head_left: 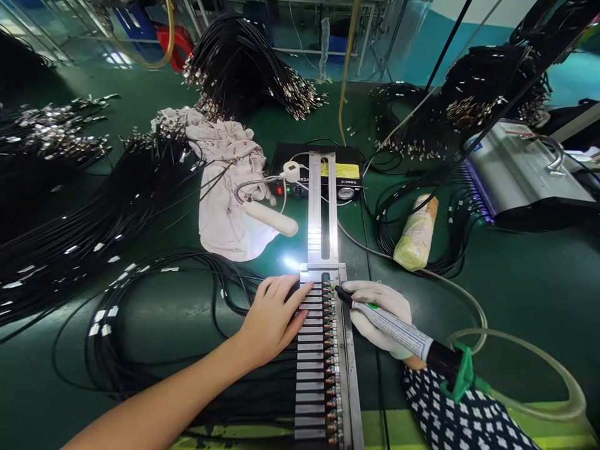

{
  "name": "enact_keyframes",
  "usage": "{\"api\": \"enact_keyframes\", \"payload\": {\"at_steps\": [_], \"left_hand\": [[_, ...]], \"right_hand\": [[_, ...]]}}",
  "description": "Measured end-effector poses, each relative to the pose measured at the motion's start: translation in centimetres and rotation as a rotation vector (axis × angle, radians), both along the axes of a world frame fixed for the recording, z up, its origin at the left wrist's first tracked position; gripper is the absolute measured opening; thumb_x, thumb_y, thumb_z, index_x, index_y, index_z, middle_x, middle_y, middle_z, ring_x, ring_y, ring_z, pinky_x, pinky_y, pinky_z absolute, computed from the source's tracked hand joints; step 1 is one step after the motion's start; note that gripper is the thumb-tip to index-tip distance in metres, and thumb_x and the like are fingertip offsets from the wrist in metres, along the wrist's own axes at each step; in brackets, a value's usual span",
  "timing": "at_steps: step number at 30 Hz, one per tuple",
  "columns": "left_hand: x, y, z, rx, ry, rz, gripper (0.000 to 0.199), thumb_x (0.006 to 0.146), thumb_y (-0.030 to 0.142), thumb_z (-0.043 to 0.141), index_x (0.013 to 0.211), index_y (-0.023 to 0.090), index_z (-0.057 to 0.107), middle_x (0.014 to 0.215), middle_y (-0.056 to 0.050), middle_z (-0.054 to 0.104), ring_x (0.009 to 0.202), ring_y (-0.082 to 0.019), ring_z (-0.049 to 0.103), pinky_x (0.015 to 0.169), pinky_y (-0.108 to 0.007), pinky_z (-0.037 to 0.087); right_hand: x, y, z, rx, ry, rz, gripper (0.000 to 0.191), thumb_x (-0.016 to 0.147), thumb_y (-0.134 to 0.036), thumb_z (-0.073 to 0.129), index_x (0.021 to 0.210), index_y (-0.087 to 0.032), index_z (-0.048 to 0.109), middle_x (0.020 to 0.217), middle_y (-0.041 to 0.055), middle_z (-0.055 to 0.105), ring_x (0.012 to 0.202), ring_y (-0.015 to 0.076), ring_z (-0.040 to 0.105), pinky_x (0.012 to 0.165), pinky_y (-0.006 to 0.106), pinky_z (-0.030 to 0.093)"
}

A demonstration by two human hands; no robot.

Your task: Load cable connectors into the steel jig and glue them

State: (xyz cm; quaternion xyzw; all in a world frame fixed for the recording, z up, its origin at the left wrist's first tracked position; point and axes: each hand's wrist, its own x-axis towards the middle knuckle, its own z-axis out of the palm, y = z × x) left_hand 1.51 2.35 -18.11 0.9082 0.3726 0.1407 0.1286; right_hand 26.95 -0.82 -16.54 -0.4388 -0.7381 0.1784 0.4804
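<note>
- The syringe is clasped in the grip of the right hand, its tip held just beside the uppermost connectors, seemingly for close control.
- The connectors are lined up along the slotted metal fixture on the desk, probably for even spacing.
- The left hand is laid on the fixture, its grip spread, perhaps for steadiness.

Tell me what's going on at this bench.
A person's gloved right hand grips a syringe, its tip by the upper end of a row of small connectors in a metal fixture. The bare left hand rests on the fixture's left edge near the same end. Bundles of black cables lie around.
</note>
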Motion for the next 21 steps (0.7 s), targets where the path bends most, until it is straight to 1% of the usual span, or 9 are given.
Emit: {"api": "enact_keyframes", "payload": {"at_steps": [10, 17, 21], "left_hand": [[0.06, 0.04, -0.09, 0.013, 0.008, -0.006, 0.042, 0.098, 0.023, 0.044, 0.140, 0.018, 0.048, 0.133, -0.015, 0.053, 0.123, -0.029, 0.047, 0.102, -0.046, 0.033], [-0.06, 0.04, -0.09, 0.007, 0.007, -0.006, 0.042, 0.099, 0.023, 0.044, 0.140, 0.018, 0.048, 0.134, -0.015, 0.053, 0.124, -0.029, 0.047, 0.102, -0.047, 0.034], [-0.09, 0.00, -0.15, 0.006, 0.000, 0.000, 0.042, 0.098, 0.024, 0.044, 0.140, 0.019, 0.049, 0.134, -0.015, 0.053, 0.124, -0.029, 0.047, 0.102, -0.048, 0.035]], "right_hand": [[-0.06, 0.01, 0.02, -0.008, 0.016, -0.013, 0.018, 0.079, -0.018, 0.070, 0.096, -0.023, 0.064, 0.102, 0.0073, 0.076, 0.092, 0.0215, 0.074, 0.081, 0.034, 0.062], [0.05, 0.09, -0.10, 0.003, -0.001, 0.009, 0.020, 0.079, -0.017, 0.071, 0.097, -0.022, 0.064, 0.104, 0.0078, 0.076, 0.093, 0.0198, 0.074, 0.083, 0.031, 0.060], [0.12, 0.07, -0.20, 0.003, 0.010, 0.011, 0.021, 0.079, -0.018, 0.071, 0.098, -0.022, 0.064, 0.105, 0.0079, 0.075, 0.094, 0.0203, 0.074, 0.083, 0.032, 0.060]]}}
